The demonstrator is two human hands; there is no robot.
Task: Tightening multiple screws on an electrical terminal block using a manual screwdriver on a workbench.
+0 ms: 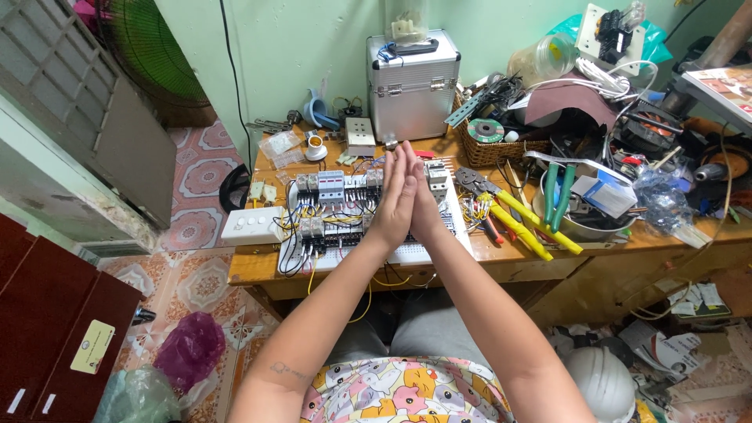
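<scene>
My left hand [395,197] and my right hand [421,196] are pressed flat together, palm to palm, fingers straight and pointing away from me. They hold nothing. They hover over a white wiring board [345,252] on the wooden desk [251,268]. The board carries rows of grey breakers and terminal blocks [330,188] joined by yellow, black and blue wires. My hands hide the middle of the board.
A silver aluminium case [413,86] stands behind the board. A white switch panel [252,225] lies at the left. Yellow-handled crimpers [517,219], green-handled pliers [558,194], a metal bowl and a wicker basket [489,149] crowd the right. A white hard hat [605,382] sits on the floor.
</scene>
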